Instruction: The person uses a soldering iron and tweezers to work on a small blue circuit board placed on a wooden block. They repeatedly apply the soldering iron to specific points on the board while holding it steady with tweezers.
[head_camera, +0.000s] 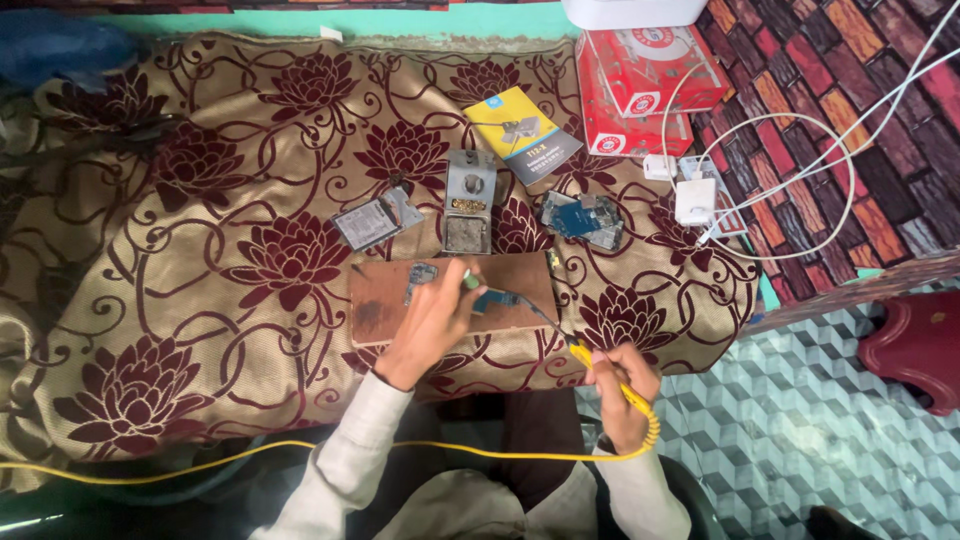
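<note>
We judge the soldering mid-way: our right hand (622, 385) grips the yellow soldering iron (560, 340), its tip on the small blue circuit board (495, 299) that our left hand (432, 320) pins to the wooden board (385, 295). More boards wait beyond our hands on the floral cloth (200, 250); tiled floor (800, 420) lies rightward.

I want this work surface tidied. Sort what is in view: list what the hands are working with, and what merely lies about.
In use:
- yellow-handled soldering iron in the right hand
- small blue circuit board under the left hand
- brown wooden board beneath it

Lying about:
- grey metal soldering stand
- yellow and blue booklet
- red cardboard boxes
- white charger with cables
- blue phone board
</note>
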